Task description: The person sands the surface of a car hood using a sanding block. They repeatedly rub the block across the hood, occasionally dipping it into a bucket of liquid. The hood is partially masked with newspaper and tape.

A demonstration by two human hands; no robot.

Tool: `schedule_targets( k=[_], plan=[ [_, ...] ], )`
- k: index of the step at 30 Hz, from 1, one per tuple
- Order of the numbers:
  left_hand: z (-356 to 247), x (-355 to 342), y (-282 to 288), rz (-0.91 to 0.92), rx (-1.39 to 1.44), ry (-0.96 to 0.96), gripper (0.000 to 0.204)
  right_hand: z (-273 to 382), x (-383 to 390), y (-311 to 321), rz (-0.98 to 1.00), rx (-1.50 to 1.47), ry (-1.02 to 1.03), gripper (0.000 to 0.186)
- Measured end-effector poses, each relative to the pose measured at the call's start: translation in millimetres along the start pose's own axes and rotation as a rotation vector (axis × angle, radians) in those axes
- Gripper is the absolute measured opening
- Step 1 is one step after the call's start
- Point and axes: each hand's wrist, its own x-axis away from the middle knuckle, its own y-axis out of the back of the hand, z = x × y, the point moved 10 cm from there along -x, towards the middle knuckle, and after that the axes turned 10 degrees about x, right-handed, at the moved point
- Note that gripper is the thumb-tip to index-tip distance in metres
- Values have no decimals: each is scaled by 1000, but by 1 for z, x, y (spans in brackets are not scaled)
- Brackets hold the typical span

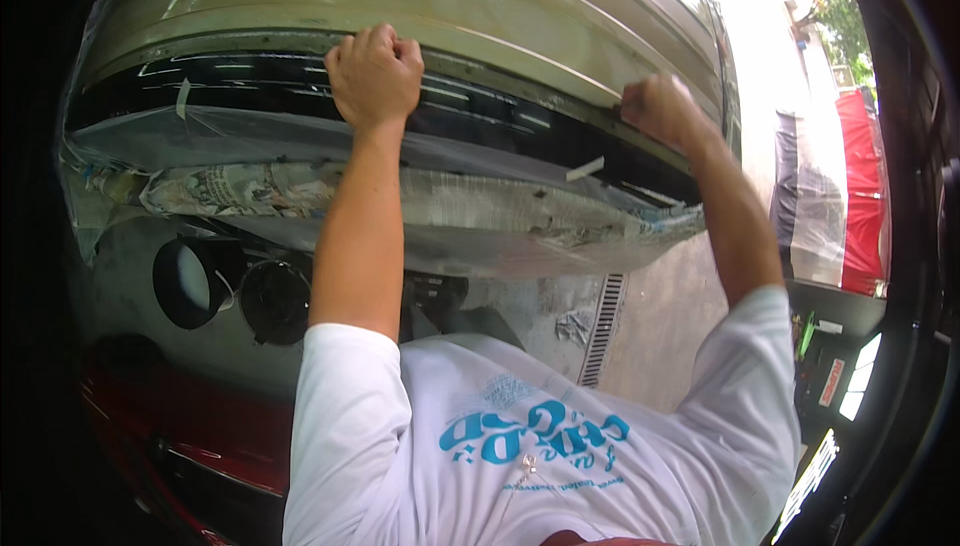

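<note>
Both my arms reach out over a large curved panel (pixel 400 1) with an olive-gold, dull surface, apparently a vehicle's roof. My left hand (pixel 375 81) is closed in a fist at the dark groove (pixel 250 41) along the panel's edge. Farther right, my right hand (pixel 660 111), slightly blurred, is also closed, near the same edge. Whatever either hand holds is hidden by the fingers. Below the groove runs a glossy black strip (pixel 480 111) with reflections. Two short pieces of pale tape (pixel 586 168) stick to it.
Clear plastic sheeting (pixel 270 131) and newspaper (pixel 240 189) cover the side below the strip. Black buckets (pixel 185 281) stand on the floor at left, near a dark red car (pixel 200 436). A drain grate (pixel 603 331) crosses the floor. A red cloth (pixel 865 196) hangs at right.
</note>
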Motion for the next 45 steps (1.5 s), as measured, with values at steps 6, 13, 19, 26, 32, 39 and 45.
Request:
schedule_targets(
  k=[6,13,19,26,32,39,45],
  plan=[
    [13,-1,0,-27,39,-9,13,-8,-6,12,-41,-182,15,14],
    [10,-3,-3,-4,33,-4,11,9,40,-7,-291,-24,-101,14],
    [4,2,0,-3,20,-9,9,21,31,-15,-202,77,-121,15],
    [6,-1,1,1,0,-15,14,-10,-9,14,7,-275,27,16],
    [6,-6,-2,28,9,1,10,4,32,-6,-208,-108,-157,18],
    [6,-2,2,-29,24,-23,11,20,46,-23,-270,19,-221,19],
    [0,2,-1,13,0,-2,15,26,45,-37,-300,123,-198,20]
  ],
)
